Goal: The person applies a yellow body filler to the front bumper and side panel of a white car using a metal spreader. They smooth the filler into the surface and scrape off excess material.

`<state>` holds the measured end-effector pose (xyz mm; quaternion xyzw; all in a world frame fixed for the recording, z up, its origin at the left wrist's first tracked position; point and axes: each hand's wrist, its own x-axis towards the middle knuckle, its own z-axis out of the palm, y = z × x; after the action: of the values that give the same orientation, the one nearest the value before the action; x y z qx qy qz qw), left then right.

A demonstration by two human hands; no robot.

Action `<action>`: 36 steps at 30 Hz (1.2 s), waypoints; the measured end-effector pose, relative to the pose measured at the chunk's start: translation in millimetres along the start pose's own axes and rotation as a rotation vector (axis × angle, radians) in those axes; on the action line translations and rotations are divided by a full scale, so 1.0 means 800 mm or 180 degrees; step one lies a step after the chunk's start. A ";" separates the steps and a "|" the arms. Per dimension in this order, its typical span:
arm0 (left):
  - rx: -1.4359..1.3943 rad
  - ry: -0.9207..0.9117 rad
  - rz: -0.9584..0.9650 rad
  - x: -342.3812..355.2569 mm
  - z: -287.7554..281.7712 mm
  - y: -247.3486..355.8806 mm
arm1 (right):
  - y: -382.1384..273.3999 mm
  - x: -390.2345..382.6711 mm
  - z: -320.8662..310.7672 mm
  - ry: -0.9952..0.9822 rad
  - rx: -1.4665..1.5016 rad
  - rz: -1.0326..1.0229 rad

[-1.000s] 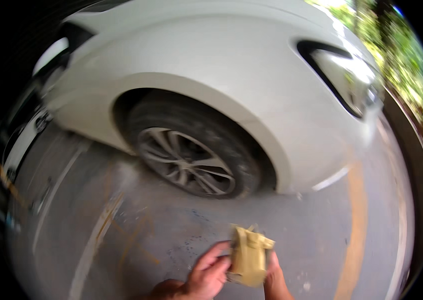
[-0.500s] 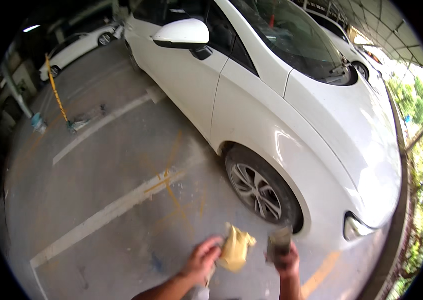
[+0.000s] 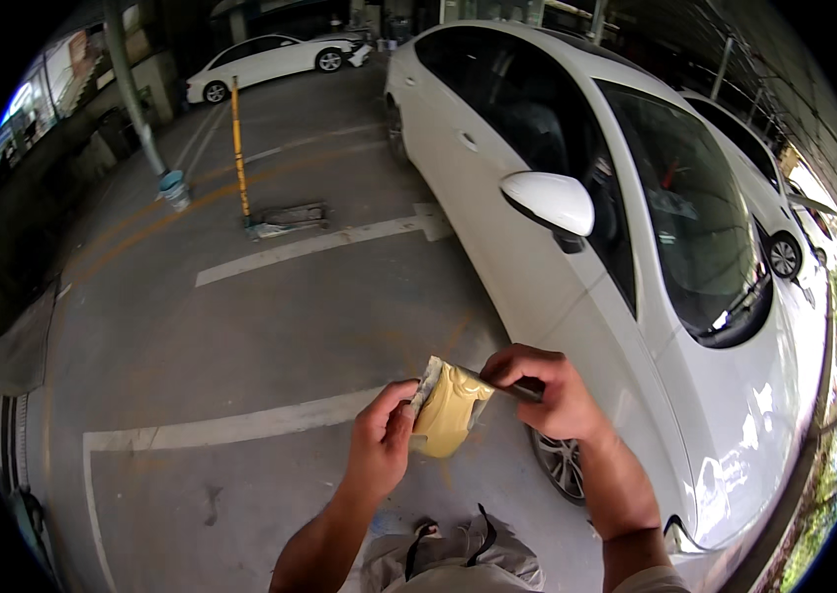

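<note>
Thick yellow putty (image 3: pixel 446 415) coats a flat plate (image 3: pixel 427 382), whose pale, smeared edge shows at its left side. My left hand (image 3: pixel 382 435) is closed on that edge, thumb and fingers pinching it. My right hand (image 3: pixel 555 393) is closed around a dark putty knife (image 3: pixel 527 389). The knife's blade reaches left to the upper right of the putty and seems to touch it; my fingers cover part of the tool. Both hands are held in front of my body, above the floor and beside the white car (image 3: pixel 576 306).
The car's side mirror (image 3: pixel 549 205) juts out beyond my right hand, with the front wheel (image 3: pixel 559 463) below it. Farther off are a floor jack (image 3: pixel 285 219) with a yellow handle, a blue bucket (image 3: pixel 174 190), a post (image 3: pixel 132 89) and another white car (image 3: pixel 275 64).
My hands have come up and together, and the knife has moved from apart to against the putty. The view has tilted up and turned left, showing more of the car and background.
</note>
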<state>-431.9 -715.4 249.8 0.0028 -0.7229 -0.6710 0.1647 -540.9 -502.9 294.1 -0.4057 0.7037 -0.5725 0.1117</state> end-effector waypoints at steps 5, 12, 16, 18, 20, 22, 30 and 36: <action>-0.2047 0.0691 -0.0653 0.079 -0.066 -0.014 | 0.052 0.089 0.002 0.0415 -0.1656 0.0533; -0.3175 0.0919 0.0286 0.286 -0.085 -0.076 | 0.150 0.210 0.009 0.1031 0.1939 0.1201; -0.2982 0.1257 0.0606 0.409 -0.076 -0.083 | 0.191 0.342 0.008 0.0852 0.2455 0.1250; -0.2669 0.1293 0.0861 0.455 -0.085 -0.088 | 0.203 0.401 -0.007 0.0626 0.2375 0.1321; -0.2187 0.1115 0.1092 0.490 -0.114 -0.098 | 0.212 0.454 -0.016 0.0455 0.2333 0.1315; -0.0954 0.0718 0.1049 0.527 -0.153 -0.116 | 0.226 0.510 -0.024 0.0272 0.2613 0.1302; 0.1348 0.0703 0.1438 0.678 -0.275 -0.179 | 0.269 0.700 -0.010 0.0363 0.2955 0.0855; 0.2204 0.0138 0.1553 0.786 -0.363 -0.190 | 0.271 0.825 -0.016 0.1274 0.1176 0.0117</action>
<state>-989.2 -1153.2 262.5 -0.0992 -0.8815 -0.3297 0.3232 -1070.8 -951.5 306.5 -0.2444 0.6026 -0.7578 0.0529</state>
